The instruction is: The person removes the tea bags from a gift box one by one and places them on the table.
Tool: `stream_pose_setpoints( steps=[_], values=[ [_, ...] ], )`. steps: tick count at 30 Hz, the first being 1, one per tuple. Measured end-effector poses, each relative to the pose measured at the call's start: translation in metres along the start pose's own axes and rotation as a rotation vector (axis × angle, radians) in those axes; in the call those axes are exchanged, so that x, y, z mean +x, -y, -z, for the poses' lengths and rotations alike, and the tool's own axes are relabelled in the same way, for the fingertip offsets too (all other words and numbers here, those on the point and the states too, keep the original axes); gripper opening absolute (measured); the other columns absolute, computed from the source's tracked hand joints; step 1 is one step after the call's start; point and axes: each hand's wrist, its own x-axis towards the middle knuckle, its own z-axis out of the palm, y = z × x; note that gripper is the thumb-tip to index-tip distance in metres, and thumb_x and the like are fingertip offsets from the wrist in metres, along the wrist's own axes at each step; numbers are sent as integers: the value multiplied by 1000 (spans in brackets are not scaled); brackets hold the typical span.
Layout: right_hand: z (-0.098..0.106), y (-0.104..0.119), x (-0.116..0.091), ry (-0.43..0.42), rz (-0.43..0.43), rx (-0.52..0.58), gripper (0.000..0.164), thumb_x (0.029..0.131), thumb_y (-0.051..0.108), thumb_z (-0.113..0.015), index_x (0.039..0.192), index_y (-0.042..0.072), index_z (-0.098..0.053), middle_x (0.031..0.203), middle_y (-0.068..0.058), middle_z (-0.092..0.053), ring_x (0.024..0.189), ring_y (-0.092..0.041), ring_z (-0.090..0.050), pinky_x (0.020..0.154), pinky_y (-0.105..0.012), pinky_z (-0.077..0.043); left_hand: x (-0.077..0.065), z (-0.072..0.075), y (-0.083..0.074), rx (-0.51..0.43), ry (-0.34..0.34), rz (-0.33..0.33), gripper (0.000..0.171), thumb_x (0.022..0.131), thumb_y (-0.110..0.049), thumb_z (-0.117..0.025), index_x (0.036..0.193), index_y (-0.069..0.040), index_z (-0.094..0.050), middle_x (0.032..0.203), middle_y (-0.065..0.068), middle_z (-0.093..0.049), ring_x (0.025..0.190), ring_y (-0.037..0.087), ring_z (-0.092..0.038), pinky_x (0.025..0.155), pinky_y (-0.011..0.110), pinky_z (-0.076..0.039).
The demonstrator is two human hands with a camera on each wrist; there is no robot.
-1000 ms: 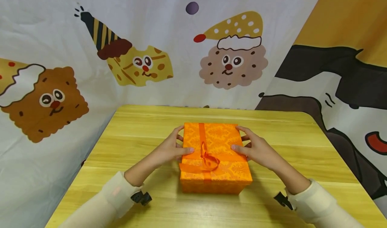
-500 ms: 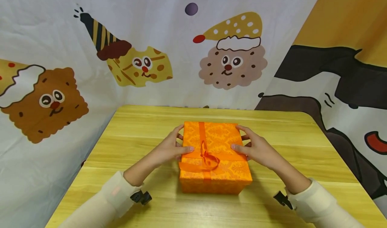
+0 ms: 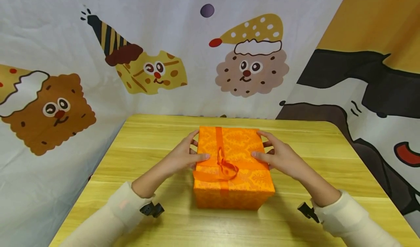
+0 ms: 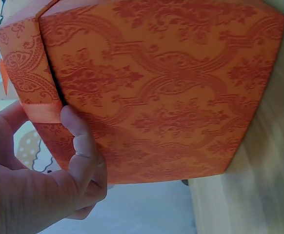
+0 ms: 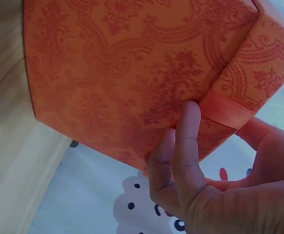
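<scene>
An orange patterned gift box (image 3: 227, 201) stands on the table with its lid (image 3: 242, 141) on top. Orange ribbon crosses the lid and ends in a bow (image 3: 226, 169). My left hand (image 3: 182, 155) grips the lid's left side, thumb on top and fingers along the side. On the opposite side, my right hand (image 3: 279, 156) holds the lid the same way. The left wrist view shows a dark gap under the lid rim (image 4: 34, 78), with a fingertip right at it. In the right wrist view, fingers (image 5: 187, 146) lie against the box wall below the ribbon band. The box's inside is hidden.
The box stands mid-way on a light wooden table (image 3: 151, 137). A white cloth backdrop (image 3: 197, 65) printed with cartoon biscuits and cheese hangs behind and beside it. Small black devices (image 3: 152, 210) sit at both sleeve cuffs.
Both hands have risen slightly with the lid, and more of the box's front wall shows beneath it. The box body stays in place on the table.
</scene>
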Motion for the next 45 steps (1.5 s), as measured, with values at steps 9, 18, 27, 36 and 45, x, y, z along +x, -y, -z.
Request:
stream_pose_setpoints(
  steps=[9, 18, 27, 36, 45],
  values=[
    [9, 24, 4, -25, 31, -30, 93, 93, 46, -74, 165, 18, -22, 145, -27, -48, 94, -26, -68, 70, -38, -61, -5, 15, -18, 52, -32, -58, 101, 92, -30, -78, 167, -23, -10, 143, 18, -38, 70, 22, -54, 67, 37, -54],
    [-2, 34, 12, -31, 39, -24, 92, 92, 49, -74, 164, 20, -25, 144, -24, -51, 95, -27, -68, 71, -38, -61, -13, 29, -22, 62, -47, -56, 93, 95, -29, -75, 166, -18, -16, 145, 18, -39, 70, 21, -49, 63, 30, -48],
    [-17, 54, 29, -46, 82, -30, 91, 93, 47, -74, 164, 20, -25, 141, -24, -55, 97, -28, -70, 70, -37, -62, -25, 55, -21, 149, -116, -46, 87, 96, -35, -73, 164, -13, -23, 151, 19, -38, 81, 27, -54, 66, 35, -51],
    [-33, 78, 48, -11, 46, 46, 92, 94, 38, -76, 164, 12, -22, 147, -25, -49, 96, -29, -72, 71, -38, -62, -43, 85, -26, 202, -162, -21, 86, 98, -37, -71, 163, -7, -23, 155, 22, -35, 84, 27, -52, 65, 32, -50],
    [-53, 98, 67, 40, 65, 83, 85, 95, 33, -75, 162, 7, -28, 150, -23, -47, 108, -33, -69, 77, -42, -62, -53, 112, -18, 262, -202, -2, 85, 99, -35, -69, 161, 0, -23, 154, 27, -34, 87, 26, -54, 67, 31, -51]
  ],
)
